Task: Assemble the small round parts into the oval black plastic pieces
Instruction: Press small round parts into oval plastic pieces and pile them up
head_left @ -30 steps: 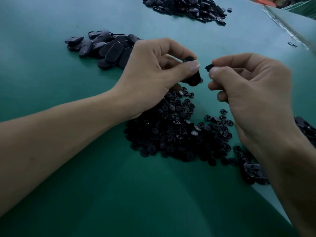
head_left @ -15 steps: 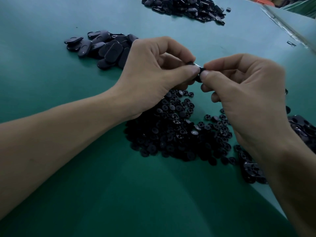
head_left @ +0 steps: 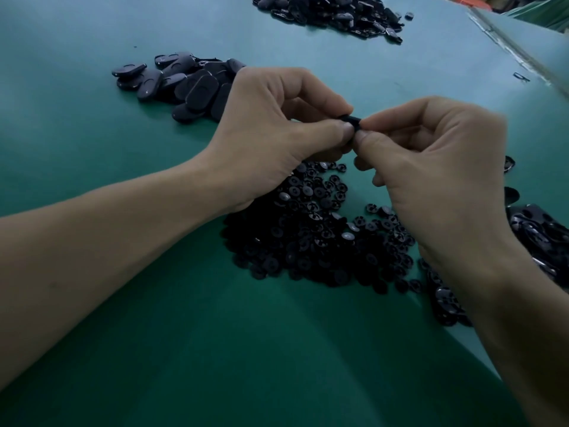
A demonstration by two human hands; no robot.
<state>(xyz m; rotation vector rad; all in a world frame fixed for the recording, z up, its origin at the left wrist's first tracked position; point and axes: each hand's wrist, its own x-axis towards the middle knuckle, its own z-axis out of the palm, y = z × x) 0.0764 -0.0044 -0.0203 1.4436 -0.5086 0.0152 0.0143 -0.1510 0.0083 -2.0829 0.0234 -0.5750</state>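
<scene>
My left hand [head_left: 277,131] grips an oval black plastic piece [head_left: 351,121], of which only a small dark edge shows between the fingertips. My right hand [head_left: 431,155] meets it thumb to thumb and pinches at the same spot; the small round part it held is hidden between the fingers. Both hands hover above a heap of small round black parts [head_left: 311,235] on the green table [head_left: 154,349].
A pile of oval black pieces [head_left: 181,83] lies at the back left. A bigger dark heap [head_left: 332,10] sits at the far top. More black pieces [head_left: 538,232] lie by the right edge, under my right forearm. A table edge strip [head_left: 505,47] runs at top right.
My right hand moved left with the small round part until its fingertips met my left hand's. The oval piece, plainly visible a second ago, is now almost covered by both thumbs.
</scene>
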